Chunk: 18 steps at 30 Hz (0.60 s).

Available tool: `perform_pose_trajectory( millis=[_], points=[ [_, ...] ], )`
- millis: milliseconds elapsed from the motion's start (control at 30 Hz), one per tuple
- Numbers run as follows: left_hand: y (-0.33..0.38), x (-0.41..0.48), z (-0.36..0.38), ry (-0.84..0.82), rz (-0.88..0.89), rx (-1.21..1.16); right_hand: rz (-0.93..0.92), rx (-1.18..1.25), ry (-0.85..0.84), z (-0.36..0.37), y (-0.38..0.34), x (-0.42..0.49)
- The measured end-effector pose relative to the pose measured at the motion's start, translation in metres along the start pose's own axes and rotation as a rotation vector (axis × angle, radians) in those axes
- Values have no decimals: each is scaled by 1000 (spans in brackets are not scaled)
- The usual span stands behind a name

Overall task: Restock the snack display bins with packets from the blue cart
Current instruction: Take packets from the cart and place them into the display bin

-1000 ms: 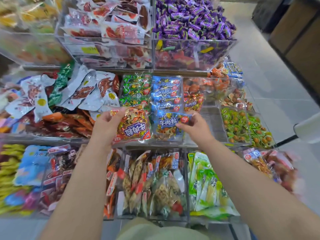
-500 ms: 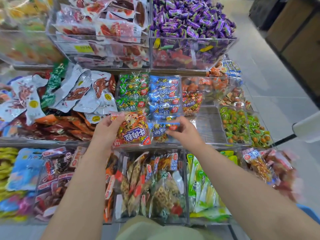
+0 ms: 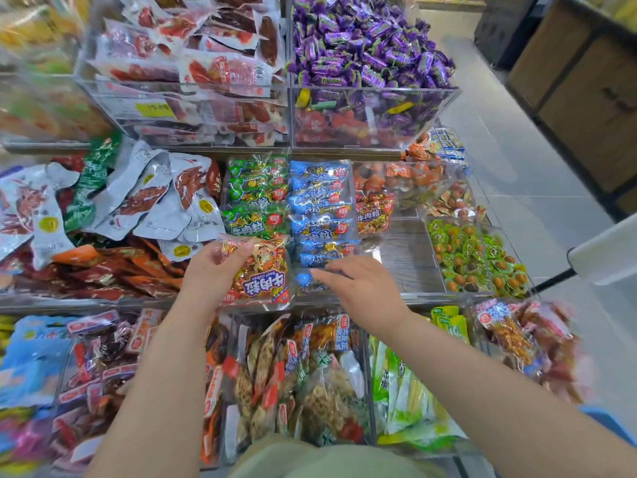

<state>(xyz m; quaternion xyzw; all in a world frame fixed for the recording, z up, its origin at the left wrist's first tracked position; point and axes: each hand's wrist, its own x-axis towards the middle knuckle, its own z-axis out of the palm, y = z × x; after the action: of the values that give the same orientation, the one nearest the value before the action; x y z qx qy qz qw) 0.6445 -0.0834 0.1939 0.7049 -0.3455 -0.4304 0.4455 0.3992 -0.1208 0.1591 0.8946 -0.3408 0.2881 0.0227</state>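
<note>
My left hand [image 3: 210, 270] grips an orange beef-cube packet [image 3: 260, 276] by its left edge, held over the front of the middle-tier clear bin [image 3: 406, 267]. Inside that bin, blue packets [image 3: 320, 215] stand in a row, with green packets [image 3: 256, 198] to their left and a few orange ones [image 3: 374, 212] to their right. My right hand [image 3: 362, 288] hovers with relaxed fingers over the nearest blue packets [image 3: 310, 270], touching or just above them; it holds nothing. A corner of the blue cart [image 3: 610, 424] shows at the lower right.
Purple candies [image 3: 365, 46] and sausage packs [image 3: 193, 63] fill the top bins. Silver and orange pouches [image 3: 131, 215] lie to the left, green-wrapped eggs [image 3: 475, 257] to the right. Lotus-root packets [image 3: 300, 381] fill the lower bin. A grey tiled aisle [image 3: 534, 167] runs along the right.
My right hand let go of the blue packet, which now sits at the front of the blue row, and drew back a little. My left hand still holds the orange packet.
</note>
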Motion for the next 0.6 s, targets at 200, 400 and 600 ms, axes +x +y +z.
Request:
perform_pose_trajectory(
  millis=[200, 400, 600],
  points=[
    [6, -3, 0, 6, -7, 35, 133, -128, -197, 10, 1, 5],
    [5, 2, -1, 2, -16, 30, 258, -205, -585, 30, 10, 8],
    [4, 6, 1, 25, 23, 114, 214, -175, -823, 33, 35, 50]
  ],
)
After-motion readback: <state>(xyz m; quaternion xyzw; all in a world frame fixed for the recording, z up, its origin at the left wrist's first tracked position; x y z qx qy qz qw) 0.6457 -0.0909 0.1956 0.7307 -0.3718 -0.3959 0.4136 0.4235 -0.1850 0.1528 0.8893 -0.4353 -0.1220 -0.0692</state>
